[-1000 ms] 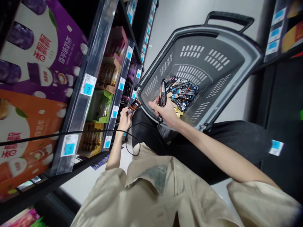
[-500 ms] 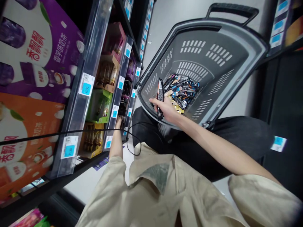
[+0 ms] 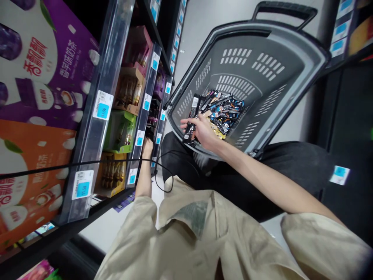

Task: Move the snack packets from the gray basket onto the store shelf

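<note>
My right hand (image 3: 202, 132) is closed around a bunch of long dark snack bars (image 3: 190, 118), held at the near rim of a grey shopping basket (image 3: 294, 83). Inside the basket lies a heap of several black, blue and orange bar packets (image 3: 224, 111). My left hand (image 3: 147, 147) reaches into a low store shelf (image 3: 145, 116) on the left; its fingers are hidden among the dark products there. A black cable (image 3: 163, 175) loops between my arms.
Shelves on the left carry purple (image 3: 49, 66) and orange boxes (image 3: 26, 171), green (image 3: 121, 130) and brown display cartons and blue price tags. Another dark shelf with blue tags (image 3: 339, 46) stands at the right. Grey floor runs beyond the basket. My dark trousers lie under the basket.
My left hand, which held an orange-black bar outside the shelf, has gone into the shelf. My right hand has tilted its bars leftward at the basket rim.
</note>
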Demonstrator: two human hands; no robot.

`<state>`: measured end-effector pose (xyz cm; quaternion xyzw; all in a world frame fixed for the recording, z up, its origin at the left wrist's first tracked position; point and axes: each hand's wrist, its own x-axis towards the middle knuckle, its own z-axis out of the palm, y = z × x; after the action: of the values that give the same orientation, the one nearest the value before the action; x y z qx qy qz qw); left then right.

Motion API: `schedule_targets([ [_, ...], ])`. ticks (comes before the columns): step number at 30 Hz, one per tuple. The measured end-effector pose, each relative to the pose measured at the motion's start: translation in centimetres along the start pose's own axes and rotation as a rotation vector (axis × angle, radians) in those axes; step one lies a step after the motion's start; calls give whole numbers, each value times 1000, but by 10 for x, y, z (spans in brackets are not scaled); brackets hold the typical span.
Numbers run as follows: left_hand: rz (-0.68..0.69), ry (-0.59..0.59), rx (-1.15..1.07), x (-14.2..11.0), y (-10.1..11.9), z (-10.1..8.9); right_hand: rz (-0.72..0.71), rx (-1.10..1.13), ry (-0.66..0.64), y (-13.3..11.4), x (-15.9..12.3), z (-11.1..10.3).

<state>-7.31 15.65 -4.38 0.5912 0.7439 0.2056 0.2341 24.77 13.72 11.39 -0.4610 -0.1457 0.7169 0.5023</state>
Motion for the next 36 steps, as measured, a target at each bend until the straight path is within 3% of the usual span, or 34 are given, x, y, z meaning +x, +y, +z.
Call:
schedule_targets([
  [2,64,15,33,-17,21,-4,0,2,-7,-1,-1,1],
  [5,273,-27,11,-52,63,-11,43,58,-64,-5,-4,0],
  [9,496,-14,-192,-95,132,-21,42,62,-166,-12,-8,-2],
  [12,632,-53,-299,-111,181,-29,22,36,-217,-16,-10,-2],
  [14,661,-107,-329,-115,207,-31,-7,26,-210,-16,-11,-1],
  [17,585,-167,-359,-115,231,-27,-54,-10,-160,-15,-11,3],
  [20,452,-237,-471,-112,236,-21,-118,-88,-136,-11,-8,3],
  [23,365,-303,-666,-103,223,-19,-257,-186,-64,-12,-6,1],
  [27,197,-153,-903,-77,188,-24,-399,-259,106,-19,-11,-4],
  [32,-153,-1,-1141,-54,169,-21,-373,-455,-45,-4,-26,-3],
  [34,-171,-41,-1159,-59,173,-19,-390,-605,-108,13,-33,-1],
  [36,-109,-164,-1123,-72,177,-19,-471,-774,-146,30,-39,-1],
])
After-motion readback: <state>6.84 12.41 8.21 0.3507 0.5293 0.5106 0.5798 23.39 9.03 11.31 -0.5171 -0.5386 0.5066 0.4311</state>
